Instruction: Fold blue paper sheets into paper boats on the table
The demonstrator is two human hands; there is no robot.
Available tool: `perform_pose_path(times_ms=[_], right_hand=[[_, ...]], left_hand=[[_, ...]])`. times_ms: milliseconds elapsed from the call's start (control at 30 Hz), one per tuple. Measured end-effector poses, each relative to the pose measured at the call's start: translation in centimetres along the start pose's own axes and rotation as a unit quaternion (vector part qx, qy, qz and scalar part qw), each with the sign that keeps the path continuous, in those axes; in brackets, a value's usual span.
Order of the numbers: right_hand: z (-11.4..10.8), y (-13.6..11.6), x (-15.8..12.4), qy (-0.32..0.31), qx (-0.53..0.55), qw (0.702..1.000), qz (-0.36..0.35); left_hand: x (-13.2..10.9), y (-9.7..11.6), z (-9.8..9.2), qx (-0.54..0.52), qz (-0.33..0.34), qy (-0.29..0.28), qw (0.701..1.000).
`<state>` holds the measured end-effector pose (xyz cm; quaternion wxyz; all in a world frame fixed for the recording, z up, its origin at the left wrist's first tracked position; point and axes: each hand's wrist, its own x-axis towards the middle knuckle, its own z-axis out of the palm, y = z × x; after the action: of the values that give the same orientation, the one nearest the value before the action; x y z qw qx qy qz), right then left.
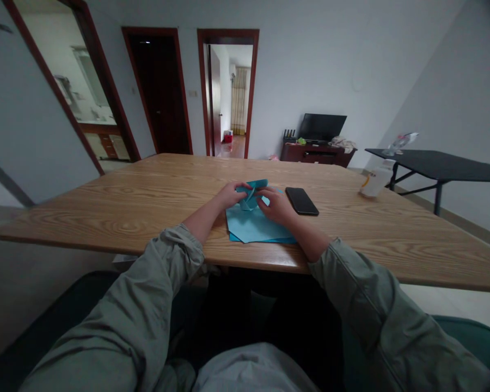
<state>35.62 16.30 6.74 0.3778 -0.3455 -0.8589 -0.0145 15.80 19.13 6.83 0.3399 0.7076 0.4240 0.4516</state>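
Observation:
Between my two hands is a folded piece of blue paper [249, 202], with a darker blue flap standing up at its far side. My left hand [232, 194] pinches its left edge. The fingers of my right hand [275, 203] are bent around its right side, with the thumb close to the near fold. Beneath it, flat on the table, lie light blue paper sheets [257, 227], and a darker blue edge shows under the top one. My fingertips partly cover the folds, so their exact shape is hard to make out.
A black phone [301, 201] lies on the wooden table [167, 190] just right of the paper. Farther right stands a white container [376, 179] with clear plastic at its top. Beyond the table are a black folding table [441, 163] and a television [322, 127] on a cabinet.

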Motion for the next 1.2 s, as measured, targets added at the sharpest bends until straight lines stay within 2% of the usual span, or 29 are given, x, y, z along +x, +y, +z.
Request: perform_pose_path(times_ms=[67,167,267,333,467,533,633,800,1067,1200], right_hand=[[-0.2,-0.1,0.1,0.056,-0.001,0.998,0.024],[-0.4,0.1,0.3,0.131,0.012,0.986,0.105],[-0.2,0.7,0.4,0.162,0.040,0.966,0.198],[0.1,1.1,0.4,0.151,0.064,0.953,0.256],[0.8,1.6,0.3,0.039,0.200,0.919,0.337],[0.9,1.6,0.3,0.013,0.224,0.915,0.335],[0.7,1.4,0.4,0.016,0.218,0.919,0.328],[0.4,0.9,0.3,-0.013,0.261,0.904,0.339],[0.1,0.5,0.1,-0.028,0.282,0.915,0.286],[0.2,0.7,0.0,-0.031,0.280,0.921,0.267]], left_hand=[[-0.1,0.3,0.1,-0.041,-0.018,0.004,0.999],[-0.4,0.8,0.1,-0.068,-0.026,0.022,0.997],[-0.6,1.2,0.2,-0.067,-0.032,0.038,0.997],[-0.6,1.2,0.4,-0.076,-0.037,0.046,0.995],[-0.7,1.6,0.8,-0.116,-0.052,0.063,0.990],[-0.7,1.8,1.0,-0.136,-0.070,0.062,0.986],[-0.9,2.2,1.1,-0.166,-0.091,0.046,0.981],[-1.2,2.3,0.9,-0.193,-0.092,0.001,0.977],[-1.0,1.3,1.0,-0.176,-0.100,-0.068,0.977],[-0.9,0.9,1.0,-0.175,-0.087,-0.082,0.977]])
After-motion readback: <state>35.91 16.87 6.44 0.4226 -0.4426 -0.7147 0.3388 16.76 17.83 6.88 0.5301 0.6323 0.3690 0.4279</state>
